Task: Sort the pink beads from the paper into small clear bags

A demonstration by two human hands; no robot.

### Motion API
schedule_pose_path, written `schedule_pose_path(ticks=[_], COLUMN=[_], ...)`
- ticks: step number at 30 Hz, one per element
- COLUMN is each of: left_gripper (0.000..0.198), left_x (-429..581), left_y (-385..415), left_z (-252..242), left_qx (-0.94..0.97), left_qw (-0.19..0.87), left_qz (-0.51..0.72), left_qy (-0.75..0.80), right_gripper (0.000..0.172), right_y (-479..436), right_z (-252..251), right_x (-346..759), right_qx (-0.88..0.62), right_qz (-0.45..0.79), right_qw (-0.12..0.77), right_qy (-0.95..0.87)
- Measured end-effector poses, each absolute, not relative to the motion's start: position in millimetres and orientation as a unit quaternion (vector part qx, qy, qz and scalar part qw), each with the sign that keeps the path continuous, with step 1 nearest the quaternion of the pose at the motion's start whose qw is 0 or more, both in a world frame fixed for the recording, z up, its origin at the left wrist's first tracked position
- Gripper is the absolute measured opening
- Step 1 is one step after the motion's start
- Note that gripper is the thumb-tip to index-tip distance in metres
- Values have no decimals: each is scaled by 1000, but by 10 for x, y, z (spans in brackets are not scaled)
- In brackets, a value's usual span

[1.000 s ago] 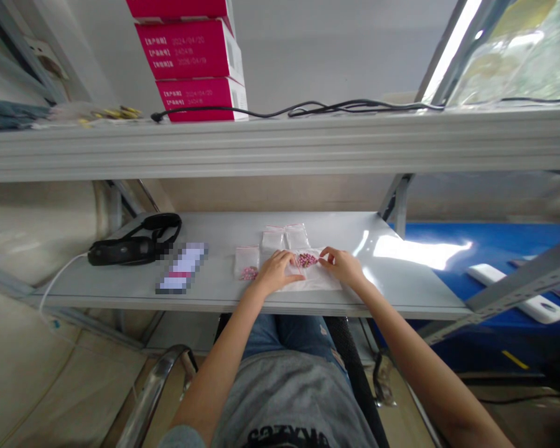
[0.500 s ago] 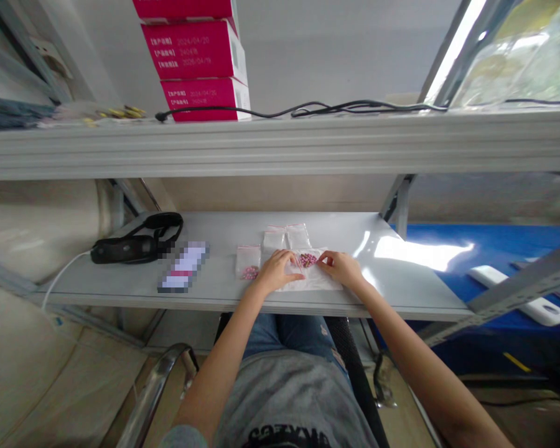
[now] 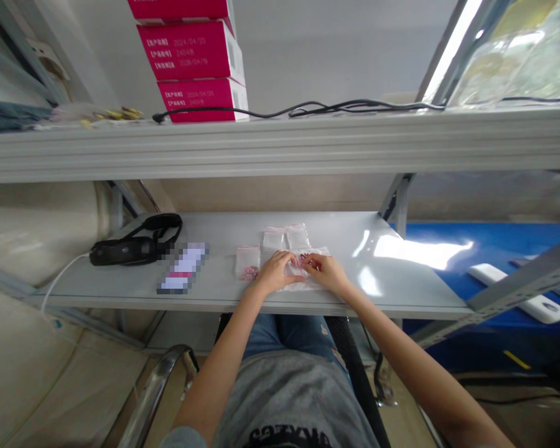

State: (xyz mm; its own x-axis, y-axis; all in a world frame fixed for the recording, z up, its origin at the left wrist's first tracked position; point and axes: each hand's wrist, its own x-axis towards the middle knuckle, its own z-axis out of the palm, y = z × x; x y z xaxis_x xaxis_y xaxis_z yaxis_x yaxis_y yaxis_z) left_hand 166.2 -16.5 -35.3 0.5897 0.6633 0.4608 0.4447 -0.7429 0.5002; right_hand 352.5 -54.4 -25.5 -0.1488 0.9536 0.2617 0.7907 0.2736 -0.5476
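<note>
Both hands near lower centre of frame, close together at the table [image 3: 382,261]. Left hand [image 3: 277,270]: thumb and forefinger spread apart in a C around clear film with a pinkish line; can't tell if the other fingers clamp it. Right hand [image 3: 329,271]: fingertips drawn together on the small pink-red beads [image 3: 303,256]; whether a bead is pinched, can't tell, fingers cover it. Beads sit in a small heap just right of the left fingertips, on whitish plastic [image 3: 323,251]. For handling: left hand best held steady, thumb and forefinger wide so the film between them doesn't fold shut; right fingertips better kept low, light, taking few at a time, since beads this small probably roll or scatter if squeezed or raked hard. Plastic looks slick and wrinkled, so dragging it could spill the heap; lifting from the heap's edge seems safer. Forearms should stay clear of the near edge of the plastic. A clear bag [image 3: 247,261] with pink bits at its bottom lies just left of the left hand, two flat clear bags [image 3: 274,236] beyond it; elbow room there is tight, so small wrist moves suit.
</note>
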Motion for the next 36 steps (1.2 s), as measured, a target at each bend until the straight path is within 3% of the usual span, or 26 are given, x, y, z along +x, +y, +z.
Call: schedule_pose_path(ticks=[6, 22, 36], left_gripper=[44, 41, 42], left_x=[1663, 1663, 1663], left_y=[-168, -173, -178], left_z=[-355, -334, -334], left_qx=[874, 871, 868], left_qw=[170, 183, 182], left_qz=[319, 317, 322], left_qy=[325, 329, 330], right_gripper=[26, 24, 24], right_y=[-514, -484, -522], right_z=[-272, -302, -265], right_x=[3626, 3700, 3550], right_qx=[-621, -663, -597], right_qz=[105, 33, 145], right_qw=[288, 192, 316], right_qy=[-722, -723, -723])
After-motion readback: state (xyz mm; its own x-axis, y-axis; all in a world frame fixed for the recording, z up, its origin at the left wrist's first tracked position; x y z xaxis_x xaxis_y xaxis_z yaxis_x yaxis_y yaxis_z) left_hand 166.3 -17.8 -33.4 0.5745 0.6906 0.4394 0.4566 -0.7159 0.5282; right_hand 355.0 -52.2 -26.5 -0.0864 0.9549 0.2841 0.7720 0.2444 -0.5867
